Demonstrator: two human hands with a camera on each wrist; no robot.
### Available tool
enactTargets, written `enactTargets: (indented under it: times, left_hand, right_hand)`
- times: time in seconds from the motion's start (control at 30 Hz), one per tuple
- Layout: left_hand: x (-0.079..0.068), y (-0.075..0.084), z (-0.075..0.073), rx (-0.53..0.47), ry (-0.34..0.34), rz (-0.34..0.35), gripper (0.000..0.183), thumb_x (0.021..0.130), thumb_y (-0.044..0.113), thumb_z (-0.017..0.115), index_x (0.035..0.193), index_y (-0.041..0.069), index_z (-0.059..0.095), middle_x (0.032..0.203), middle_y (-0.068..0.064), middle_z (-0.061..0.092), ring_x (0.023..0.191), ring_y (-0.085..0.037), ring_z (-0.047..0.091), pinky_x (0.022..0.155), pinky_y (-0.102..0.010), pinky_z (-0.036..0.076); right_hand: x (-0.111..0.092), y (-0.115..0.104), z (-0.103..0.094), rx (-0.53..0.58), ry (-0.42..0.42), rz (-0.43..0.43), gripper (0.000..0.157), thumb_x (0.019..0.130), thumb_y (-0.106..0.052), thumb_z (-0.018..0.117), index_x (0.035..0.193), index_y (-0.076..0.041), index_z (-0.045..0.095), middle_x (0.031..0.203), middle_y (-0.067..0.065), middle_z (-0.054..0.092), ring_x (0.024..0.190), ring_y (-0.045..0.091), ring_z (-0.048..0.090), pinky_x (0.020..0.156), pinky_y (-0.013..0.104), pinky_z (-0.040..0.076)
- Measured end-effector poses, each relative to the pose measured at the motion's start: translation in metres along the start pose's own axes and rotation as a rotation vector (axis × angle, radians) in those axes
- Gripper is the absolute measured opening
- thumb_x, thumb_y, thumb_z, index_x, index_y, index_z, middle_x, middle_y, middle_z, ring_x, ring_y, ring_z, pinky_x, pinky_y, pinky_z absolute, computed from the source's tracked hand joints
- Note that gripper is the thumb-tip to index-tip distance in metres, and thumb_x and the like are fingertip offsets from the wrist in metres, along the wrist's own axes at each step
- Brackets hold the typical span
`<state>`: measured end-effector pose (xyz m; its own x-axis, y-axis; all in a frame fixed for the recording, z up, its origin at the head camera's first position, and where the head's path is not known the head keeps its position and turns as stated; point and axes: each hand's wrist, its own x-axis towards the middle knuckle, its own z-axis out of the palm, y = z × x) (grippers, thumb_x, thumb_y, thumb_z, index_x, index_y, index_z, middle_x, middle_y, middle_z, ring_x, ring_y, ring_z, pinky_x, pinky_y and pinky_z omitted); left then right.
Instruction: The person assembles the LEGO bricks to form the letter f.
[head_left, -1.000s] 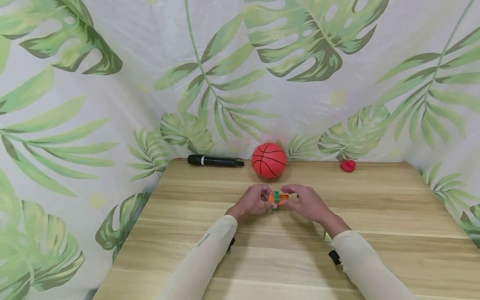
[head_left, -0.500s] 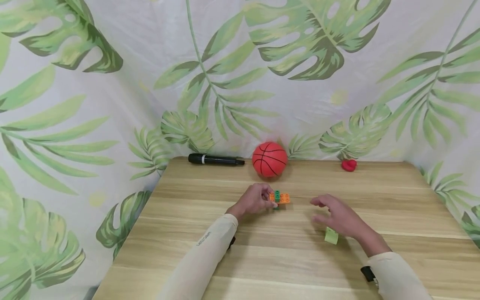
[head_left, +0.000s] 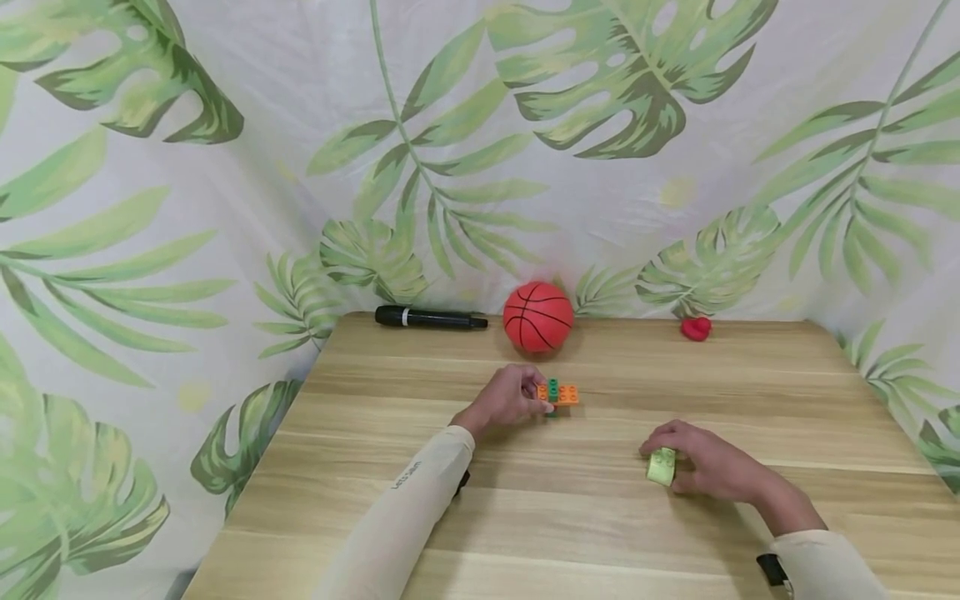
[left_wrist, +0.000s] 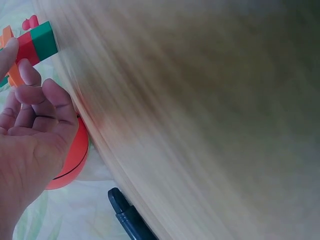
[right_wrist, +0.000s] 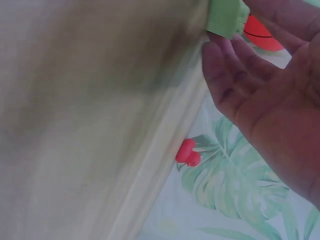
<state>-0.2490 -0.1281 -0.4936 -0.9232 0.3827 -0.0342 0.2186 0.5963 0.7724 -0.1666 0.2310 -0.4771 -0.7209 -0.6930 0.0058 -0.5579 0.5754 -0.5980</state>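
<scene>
Brick stack [head_left: 567,396]: smooth plastic | light-green block [head_left: 661,468]: plastic | tabletop [head_left: 570,525]: wood-grained | backdrop [head_left: 600,233]: cloth

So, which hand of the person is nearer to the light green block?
Right. The right hand is close beside the light green block; contact is unclear. The left hand is farther away, toward the table's back and left of the block, pinching the joined bricks.

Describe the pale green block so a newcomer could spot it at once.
On the wood-grain table, go from the red basketball toward the wearer and rightward to the right hand. Right at that hand is the small pale green block, studs facing up. Unlike the multicoloured brick assembly in the left hand, it shows only pale green.
</scene>
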Motion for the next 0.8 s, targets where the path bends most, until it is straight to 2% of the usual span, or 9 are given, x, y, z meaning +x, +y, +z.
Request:
enactTargets:
  times: [0.07,0.17,0.33,0.53,0.67,0.8]
  left_hand:
    - [0.0,-0.001,0.0,0.002,0.0,0.003,0.032,0.09,0.015,0.089,0.115,0.002,0.074,0.1,-0.007,0.073,0.088,-0.012,0.061,0.081,-0.024,0.053]
    - [-0.001,-0.001,0.0,-0.001,0.002,0.009,0.032,0.09,0.015,0.089,0.115,0.002,0.074,0.1,-0.007,0.073,0.088,-0.012,0.061,0.08,-0.023,0.053]
    - [-0.001,-0.001,0.0,0.003,0.005,0.014,0.032,0.09,0.015,0.089,0.115,0.002,0.075,0.099,-0.006,0.073,0.087,-0.011,0.061,0.079,-0.022,0.053]
    - [-0.001,0.001,0.0,0.001,0.0,0.008,0.031,0.091,0.015,0.088,0.115,0.003,0.075,0.101,-0.008,0.074,0.088,-0.011,0.061,0.08,-0.023,0.053]
    - [-0.001,0.002,-0.001,0.003,0.007,0.01,0.031,0.09,0.015,0.088,0.115,0.002,0.075,0.101,-0.009,0.074,0.088,-0.012,0.061,0.081,-0.025,0.054]
    - [-0.002,0.002,0.0,-0.001,0.007,0.005,0.032,0.09,0.015,0.089,0.115,0.001,0.074,0.1,-0.008,0.074,0.088,-0.012,0.061,0.082,-0.025,0.054]
  right_hand:
    - [0.0,0.002,0.003,0.005,0.01,0.012,0.046,0.08,-0.004,0.089,0.123,-0.018,0.074,0.129,0.007,0.067,0.116,0.025,0.064,0.095,0.029,0.054]
    - [0.0,0.003,0.006,0.02,0.033,0.035,0.039,0.085,-0.008,0.088,0.12,-0.016,0.075,0.122,0.005,0.068,0.107,0.014,0.063,0.088,0.026,0.054]
    - [0.004,0.003,0.009,0.026,0.075,0.069,0.034,0.089,-0.02,0.088,0.119,-0.011,0.075,0.108,0.001,0.068,0.092,0.006,0.056,0.076,0.024,0.05]
    - [0.017,-0.001,0.01,-0.008,0.152,0.089,0.031,0.09,-0.021,0.087,0.116,-0.009,0.074,0.1,-0.002,0.068,0.085,0.004,0.055,0.071,0.024,0.05]
    - [0.03,-0.011,0.006,-0.041,0.236,0.097,0.028,0.091,-0.02,0.087,0.116,-0.011,0.075,0.105,-0.002,0.072,0.09,0.006,0.06,0.075,0.029,0.055]
    - [0.043,-0.021,0.002,-0.069,0.288,0.06,0.028,0.092,-0.017,0.086,0.117,-0.011,0.075,0.108,0.001,0.073,0.095,0.013,0.064,0.077,0.034,0.057]
